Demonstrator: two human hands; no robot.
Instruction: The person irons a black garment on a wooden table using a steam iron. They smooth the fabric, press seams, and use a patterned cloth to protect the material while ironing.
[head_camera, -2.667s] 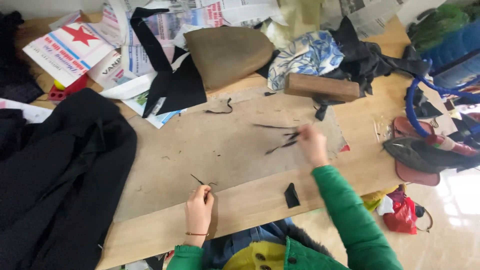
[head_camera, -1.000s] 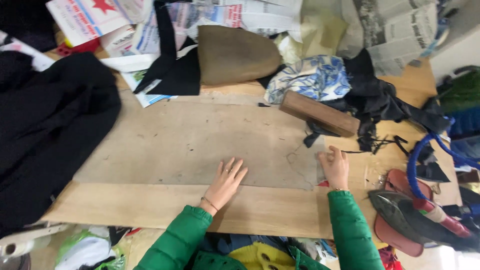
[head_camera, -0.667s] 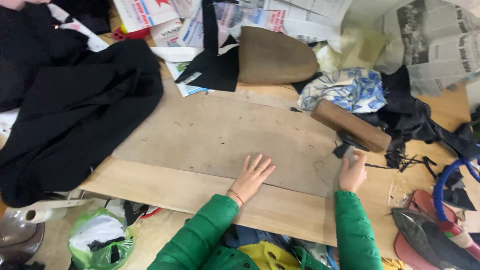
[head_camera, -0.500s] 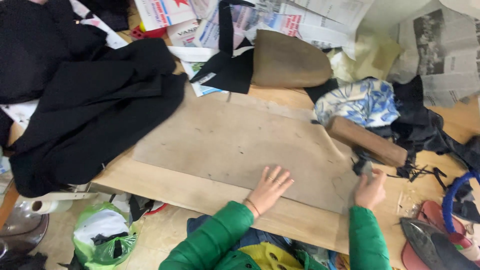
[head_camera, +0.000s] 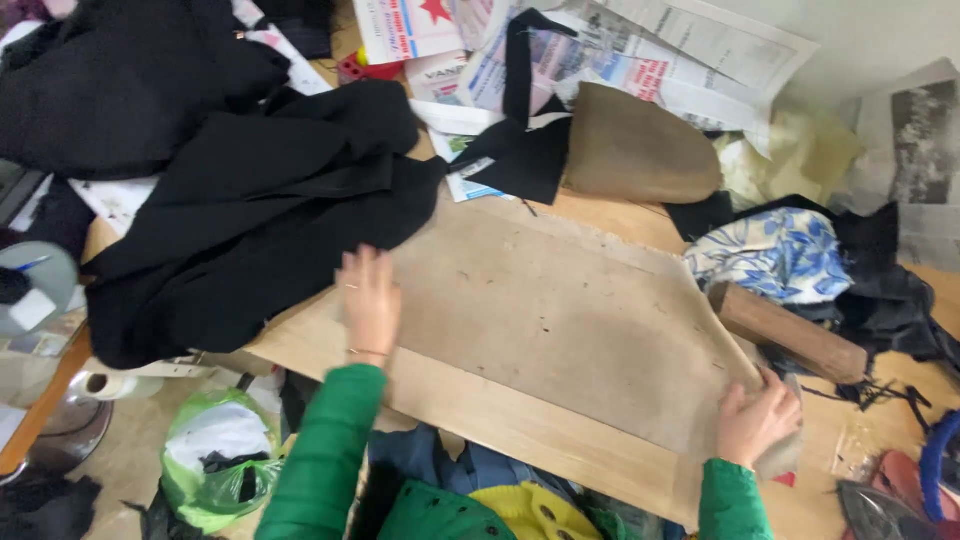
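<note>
left hand (head_camera: 369, 300) lies flat, fingers spread, on the brown paper sheet (head_camera: 570, 320); right hand (head_camera: 757, 420) pinches its corner (thin, floppy, probably tears easily—best held at edges).

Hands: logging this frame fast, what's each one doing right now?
Left hand: open, flat on the brown sheet, beside the black cloth.
Right hand: fingers curled on the sheet's corner.

Bright green sleeves reach both wrists, a thin bracelet on the left (yellow garment beneath)
</note>
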